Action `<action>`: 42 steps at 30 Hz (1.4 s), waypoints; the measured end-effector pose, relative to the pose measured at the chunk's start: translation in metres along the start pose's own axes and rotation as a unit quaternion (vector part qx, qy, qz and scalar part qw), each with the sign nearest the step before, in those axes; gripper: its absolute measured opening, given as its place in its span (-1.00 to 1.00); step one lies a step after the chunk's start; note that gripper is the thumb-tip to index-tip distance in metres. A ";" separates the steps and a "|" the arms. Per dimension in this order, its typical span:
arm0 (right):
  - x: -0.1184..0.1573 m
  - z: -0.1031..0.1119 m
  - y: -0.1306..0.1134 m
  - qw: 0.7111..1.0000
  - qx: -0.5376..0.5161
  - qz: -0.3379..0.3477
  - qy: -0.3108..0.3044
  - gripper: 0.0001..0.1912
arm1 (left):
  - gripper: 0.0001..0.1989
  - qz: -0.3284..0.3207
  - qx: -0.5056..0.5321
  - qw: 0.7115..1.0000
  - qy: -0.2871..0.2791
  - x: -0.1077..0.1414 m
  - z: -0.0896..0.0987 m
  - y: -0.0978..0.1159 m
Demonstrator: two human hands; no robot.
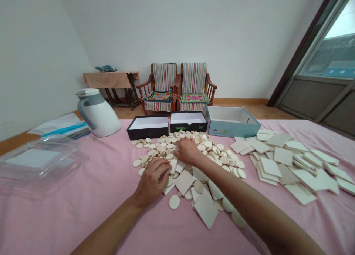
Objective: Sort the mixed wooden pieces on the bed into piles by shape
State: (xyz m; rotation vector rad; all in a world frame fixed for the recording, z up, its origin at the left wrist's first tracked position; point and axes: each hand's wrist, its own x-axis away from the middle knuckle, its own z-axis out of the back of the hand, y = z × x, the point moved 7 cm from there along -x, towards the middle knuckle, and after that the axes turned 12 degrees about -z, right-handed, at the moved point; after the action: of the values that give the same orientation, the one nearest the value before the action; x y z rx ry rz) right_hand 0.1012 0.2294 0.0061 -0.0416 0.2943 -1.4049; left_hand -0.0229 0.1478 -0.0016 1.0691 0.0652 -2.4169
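Observation:
My left hand (pixel 152 183) lies palm down at the near left edge of a heap of pale wooden discs (pixel 177 147), with its fingers curled over the discs and close to a square wooden tile (pixel 184 181). My right hand (pixel 187 151) rests further in on top of the heap, its fingertips hidden among the discs. Neither hand shows clearly whether it grips a piece. A loose disc (pixel 174 201) and a tilted tile (pixel 205 209) lie nearer me. Many more square tiles (pixel 283 155) are spread in a separate pile to the right.
Behind the heap stand a black open box (pixel 146 127), a second black box (pixel 188 121) and a pale blue box (pixel 233 122). A white jug (pixel 98 114) and a clear plastic lid (pixel 36 160) sit at the left on the pink cloth (pixel 83 210).

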 end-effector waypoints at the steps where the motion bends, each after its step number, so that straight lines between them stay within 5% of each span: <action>1: 0.001 -0.001 0.000 1.000 0.008 -0.006 -0.005 -0.68 | -0.83 0.001 0.000 1.000 0.000 0.000 0.000 0.000; 8: 0.005 0.000 0.022 0.998 -0.041 -0.044 -0.024 -0.70 | -0.83 0.000 -0.001 1.000 0.002 0.002 -0.002 -0.003; 16: 0.038 0.039 0.083 0.970 -0.197 -0.076 0.119 -0.74 | -0.83 -0.009 -0.017 1.000 0.002 0.002 -0.002 -0.004; 21: 0.081 0.075 0.182 0.925 -0.209 -0.222 0.225 -0.72 | -0.82 -0.019 -0.022 1.000 0.006 0.002 -0.002 -0.004; 26: 0.140 0.122 0.310 0.830 -0.107 -0.408 0.365 -0.62 | -0.83 -0.024 -0.026 0.999 0.014 0.002 -0.003 -0.006; 31: 0.171 0.127 0.393 0.786 -0.090 -0.505 0.344 -0.60 | -0.82 -0.021 -0.025 0.999 0.007 0.002 -0.005 -0.008; 35: 0.158 0.122 0.372 0.801 -0.023 -0.473 0.367 -0.52 | -0.82 -0.023 -0.025 0.999 0.008 0.002 -0.004 -0.007; 37: 0.131 0.111 0.332 0.852 -0.039 -0.384 0.354 -0.61 | -0.82 -0.023 -0.024 0.999 0.008 0.002 -0.004 -0.006; 39: 0.096 0.089 0.280 0.918 -0.101 -0.271 0.271 -0.69 | -0.82 -0.022 -0.023 0.999 0.010 0.002 -0.004 -0.006; 42: 0.055 0.056 0.196 0.971 -0.149 -0.126 0.140 -0.76 | -0.82 -0.022 -0.021 1.000 0.007 0.003 -0.005 -0.005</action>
State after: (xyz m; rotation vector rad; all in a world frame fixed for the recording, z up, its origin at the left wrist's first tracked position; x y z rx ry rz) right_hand 0.3104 0.2016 0.0106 -0.1310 0.7559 -1.6096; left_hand -0.0233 0.1526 -0.0078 1.0760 0.1447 -2.4355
